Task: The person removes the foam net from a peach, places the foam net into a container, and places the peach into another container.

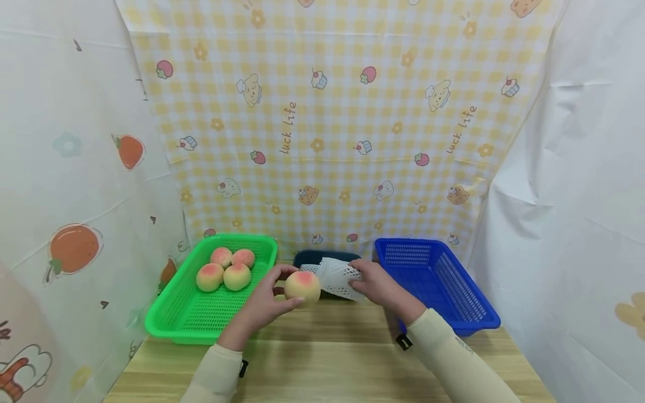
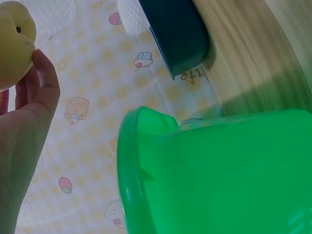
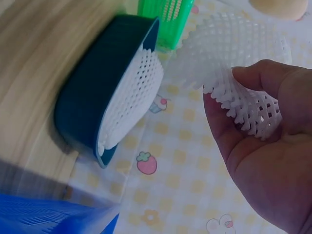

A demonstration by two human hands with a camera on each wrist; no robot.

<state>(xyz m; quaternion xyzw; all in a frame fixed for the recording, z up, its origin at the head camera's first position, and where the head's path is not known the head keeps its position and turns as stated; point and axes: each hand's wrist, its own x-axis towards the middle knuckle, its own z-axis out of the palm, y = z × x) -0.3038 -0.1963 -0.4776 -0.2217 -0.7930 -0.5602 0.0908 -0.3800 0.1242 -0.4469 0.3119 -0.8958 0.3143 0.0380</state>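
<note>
My left hand [image 1: 269, 296] grips a peach [image 1: 303, 286] with a pink blush, held up over the middle of the table. In the left wrist view, part of the peach [image 2: 17, 46] shows at the upper left edge, fingers curled round it. Just right of it, my right hand [image 1: 375, 282] pinches a white foam net sleeve [image 1: 339, 277] between thumb and fingers. The right wrist view shows the net [image 3: 234, 58] spreading out from that grip. Behind both hands stands a dark teal box [image 3: 92, 83] with more white foam netting [image 3: 139, 92] inside.
At the left, a green basket [image 1: 188, 330] holds several peaches [image 1: 237, 276]. A blue basket [image 1: 428, 280] sits at the right. Both stand on a wood-grain table [image 1: 322, 358], backed by a yellow checked cloth [image 1: 327, 112], with white sheets at the sides.
</note>
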